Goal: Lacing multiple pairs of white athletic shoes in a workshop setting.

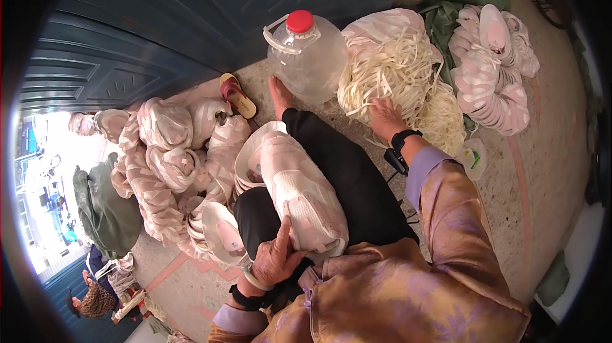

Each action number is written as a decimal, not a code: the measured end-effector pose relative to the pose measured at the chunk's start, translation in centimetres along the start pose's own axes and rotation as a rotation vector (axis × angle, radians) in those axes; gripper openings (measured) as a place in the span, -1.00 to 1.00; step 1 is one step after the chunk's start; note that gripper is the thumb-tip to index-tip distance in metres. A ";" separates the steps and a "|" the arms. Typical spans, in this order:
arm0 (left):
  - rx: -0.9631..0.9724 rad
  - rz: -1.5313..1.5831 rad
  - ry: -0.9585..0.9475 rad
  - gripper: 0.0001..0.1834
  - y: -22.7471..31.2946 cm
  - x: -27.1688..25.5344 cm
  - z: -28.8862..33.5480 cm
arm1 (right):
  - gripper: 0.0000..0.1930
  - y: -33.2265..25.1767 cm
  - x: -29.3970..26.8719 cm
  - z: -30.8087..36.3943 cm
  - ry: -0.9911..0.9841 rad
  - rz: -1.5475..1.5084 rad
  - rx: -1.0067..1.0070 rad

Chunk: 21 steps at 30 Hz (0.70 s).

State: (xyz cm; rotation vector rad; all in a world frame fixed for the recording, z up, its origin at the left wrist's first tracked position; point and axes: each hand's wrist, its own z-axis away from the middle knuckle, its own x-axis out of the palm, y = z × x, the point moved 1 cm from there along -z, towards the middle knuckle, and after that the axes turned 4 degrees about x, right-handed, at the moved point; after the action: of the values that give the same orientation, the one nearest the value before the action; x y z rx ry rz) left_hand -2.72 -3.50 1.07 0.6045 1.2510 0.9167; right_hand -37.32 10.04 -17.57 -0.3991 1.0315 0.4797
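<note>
A pale pink and white shoe upper (299, 183) lies across my lap, its mesh side turned up. My left hand (275, 259) holds it at the near end, index finger stretched along its edge and thumb pressed against it. At the far right, my right hand (387, 118) reaches into a heap of cream shoelaces (398, 65). Its fingers touch the laces and look slightly apart; their tips are partly lost among the strands. Beside my left knee, more pink and white shoe uppers (167, 123) lie in nested stacks.
A large clear jug (309, 62) with a red cap stands beyond my bare foot. A red sandal (238, 95) lies near the dark blue door (127, 43). More stacked uppers (491, 81) lie far right, by green cloth (440, 30). At lower left, another person (95, 292) sits.
</note>
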 end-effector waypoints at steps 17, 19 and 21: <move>0.061 0.734 0.202 -0.36 7.1 2.0 -2.7 | -0.77 -8.4 -12.8 25.9 0.235 -0.699 -1.117; 0.064 0.721 0.013 -0.40 7.1 2.2 -1.8 | -0.78 -8.7 -13.4 27.8 0.228 -0.721 -1.155; 0.025 0.633 -0.169 -0.66 7.2 2.5 -0.6 | -0.78 -8.1 -13.9 28.7 0.272 -0.890 -1.218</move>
State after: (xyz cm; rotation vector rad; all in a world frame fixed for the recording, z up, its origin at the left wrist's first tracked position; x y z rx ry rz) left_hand -4.92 2.35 5.44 1.1083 0.9258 1.3371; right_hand -18.26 15.90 8.66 -1.9464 0.6018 0.1797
